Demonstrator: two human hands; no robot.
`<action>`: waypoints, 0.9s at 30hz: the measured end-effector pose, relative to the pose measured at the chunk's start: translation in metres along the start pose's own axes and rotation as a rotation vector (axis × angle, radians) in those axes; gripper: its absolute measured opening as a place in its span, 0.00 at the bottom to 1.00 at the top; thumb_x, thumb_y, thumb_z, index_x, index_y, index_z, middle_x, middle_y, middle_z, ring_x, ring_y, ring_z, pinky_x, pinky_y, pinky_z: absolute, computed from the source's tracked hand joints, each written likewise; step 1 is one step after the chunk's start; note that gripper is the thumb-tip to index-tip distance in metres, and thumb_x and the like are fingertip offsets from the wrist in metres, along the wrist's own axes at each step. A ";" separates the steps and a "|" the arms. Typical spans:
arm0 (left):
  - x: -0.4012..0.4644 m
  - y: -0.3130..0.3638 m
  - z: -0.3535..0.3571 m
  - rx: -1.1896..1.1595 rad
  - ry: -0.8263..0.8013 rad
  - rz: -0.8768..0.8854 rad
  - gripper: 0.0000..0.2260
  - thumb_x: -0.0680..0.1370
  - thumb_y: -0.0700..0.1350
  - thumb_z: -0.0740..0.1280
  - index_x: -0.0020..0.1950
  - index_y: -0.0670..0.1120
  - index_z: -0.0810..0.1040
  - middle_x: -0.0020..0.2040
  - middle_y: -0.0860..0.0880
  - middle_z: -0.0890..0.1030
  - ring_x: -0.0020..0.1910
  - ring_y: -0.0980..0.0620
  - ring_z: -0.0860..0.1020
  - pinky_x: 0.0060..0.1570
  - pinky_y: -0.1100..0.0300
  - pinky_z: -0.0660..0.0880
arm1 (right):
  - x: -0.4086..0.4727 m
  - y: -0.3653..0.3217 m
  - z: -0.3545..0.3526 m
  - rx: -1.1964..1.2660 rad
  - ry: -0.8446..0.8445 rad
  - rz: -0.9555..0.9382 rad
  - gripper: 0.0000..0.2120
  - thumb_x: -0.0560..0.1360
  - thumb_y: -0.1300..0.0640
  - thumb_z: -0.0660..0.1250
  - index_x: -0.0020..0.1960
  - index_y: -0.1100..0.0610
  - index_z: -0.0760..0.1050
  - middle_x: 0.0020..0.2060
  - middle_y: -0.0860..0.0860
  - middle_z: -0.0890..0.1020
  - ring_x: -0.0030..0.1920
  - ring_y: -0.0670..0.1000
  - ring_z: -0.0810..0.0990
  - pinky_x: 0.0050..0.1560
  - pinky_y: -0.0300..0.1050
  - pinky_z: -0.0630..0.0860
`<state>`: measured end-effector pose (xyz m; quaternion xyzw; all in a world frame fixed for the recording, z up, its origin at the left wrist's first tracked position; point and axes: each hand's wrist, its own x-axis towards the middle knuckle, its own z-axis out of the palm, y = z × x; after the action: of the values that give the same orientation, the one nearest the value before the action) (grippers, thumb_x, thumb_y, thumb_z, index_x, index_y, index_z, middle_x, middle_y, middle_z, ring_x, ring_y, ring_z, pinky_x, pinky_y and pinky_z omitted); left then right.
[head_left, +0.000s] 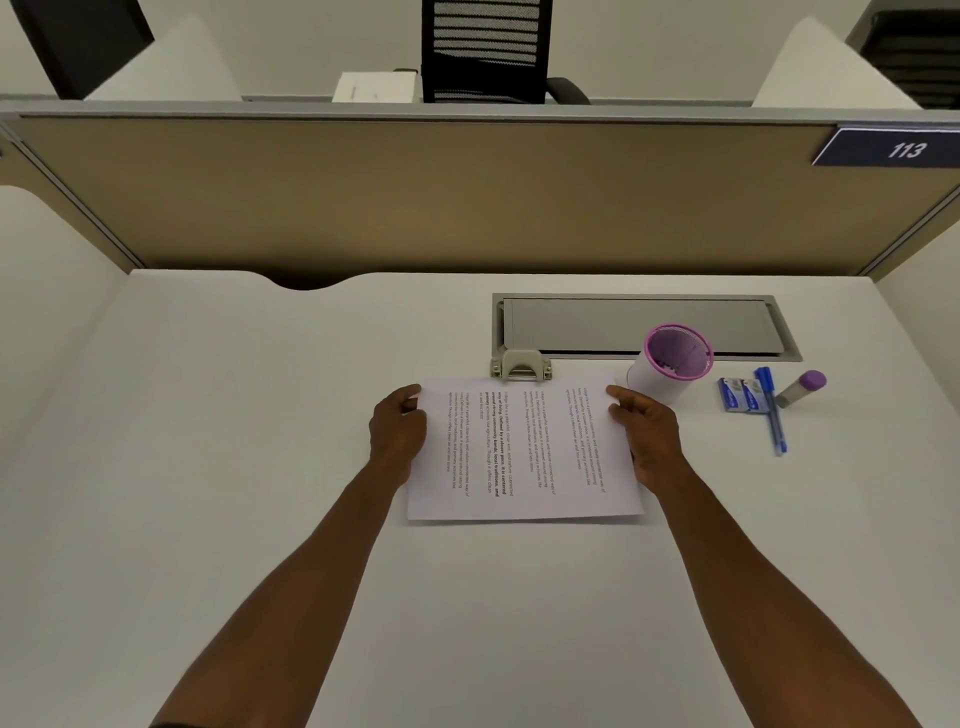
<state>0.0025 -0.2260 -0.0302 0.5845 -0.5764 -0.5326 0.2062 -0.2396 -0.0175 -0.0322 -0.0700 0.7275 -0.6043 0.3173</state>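
Both arms (291, 587) stretch across the desk (208, 415) so the left hand (397, 423) and right hand (644, 431), fingers curled and pinching the side edges of the printed sheet (519, 457), can keep it lying flat and square, its far edge at the hole punch (521, 365).
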 end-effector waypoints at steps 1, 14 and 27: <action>-0.001 0.000 0.000 0.006 0.009 0.010 0.18 0.78 0.37 0.62 0.65 0.49 0.78 0.58 0.48 0.81 0.56 0.46 0.79 0.54 0.56 0.75 | 0.001 0.000 0.001 -0.003 0.009 -0.013 0.10 0.77 0.64 0.67 0.52 0.51 0.82 0.54 0.45 0.81 0.55 0.52 0.80 0.60 0.53 0.77; -0.001 0.004 0.002 0.145 0.089 0.152 0.16 0.79 0.36 0.64 0.66 0.45 0.79 0.62 0.45 0.81 0.54 0.51 0.79 0.58 0.60 0.73 | 0.012 0.005 0.007 -0.162 0.111 -0.044 0.13 0.76 0.66 0.66 0.57 0.54 0.82 0.62 0.51 0.80 0.62 0.53 0.77 0.68 0.54 0.71; -0.003 0.011 0.009 0.346 0.050 0.299 0.19 0.77 0.32 0.62 0.68 0.38 0.75 0.66 0.41 0.76 0.63 0.42 0.77 0.67 0.50 0.72 | 0.010 0.004 0.010 -0.255 0.124 -0.102 0.14 0.77 0.65 0.65 0.60 0.55 0.81 0.63 0.51 0.79 0.64 0.52 0.76 0.71 0.53 0.69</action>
<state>-0.0094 -0.2228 -0.0225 0.5322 -0.7341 -0.3745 0.1938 -0.2406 -0.0299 -0.0404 -0.1092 0.8120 -0.5255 0.2292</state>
